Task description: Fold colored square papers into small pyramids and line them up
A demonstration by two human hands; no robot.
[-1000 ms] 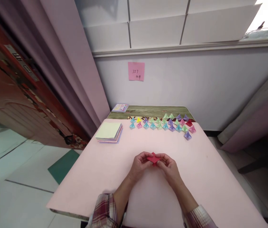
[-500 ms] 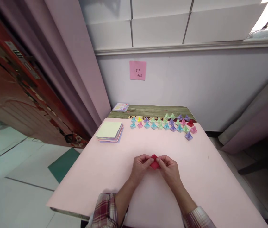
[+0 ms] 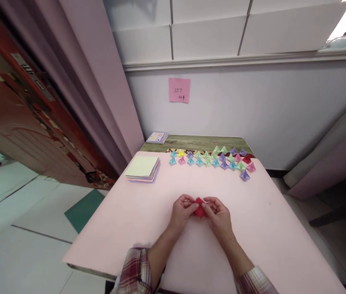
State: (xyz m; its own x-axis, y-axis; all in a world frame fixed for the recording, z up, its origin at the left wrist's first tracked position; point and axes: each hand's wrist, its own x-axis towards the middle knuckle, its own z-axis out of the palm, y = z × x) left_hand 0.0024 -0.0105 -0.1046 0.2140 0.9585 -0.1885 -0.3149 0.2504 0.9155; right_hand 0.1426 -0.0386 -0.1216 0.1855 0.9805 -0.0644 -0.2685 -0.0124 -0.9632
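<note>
A small red folded paper [image 3: 200, 209], roughly diamond-shaped with a point at top and bottom, is held between both hands over the front half of the table. My left hand [image 3: 181, 212] pinches its left side, thumb on the near face. My right hand [image 3: 219, 213] grips the right side the same way, thumb on top. The fingers behind the paper are partly hidden. Beyond the hands stand several small folded paper shapes [image 3: 199, 161] in rows, in blue, green, purple, pink, yellow and red. One purple folded shape [image 3: 244, 175] sits apart in front at the right.
A stack of coloured square paper [image 3: 142, 168] lies at the table's left. Behind it is a small printed packet [image 3: 157, 137]. Pink covering [image 3: 123, 228] spreads over the table. A pink note [image 3: 179, 90] is on the wall; a purple curtain [image 3: 99, 73] hangs at left.
The view has shifted very slightly. Both hands keep hold of the red paper in nearly the same place; the right fingers have lifted a little from its upper edge.
</note>
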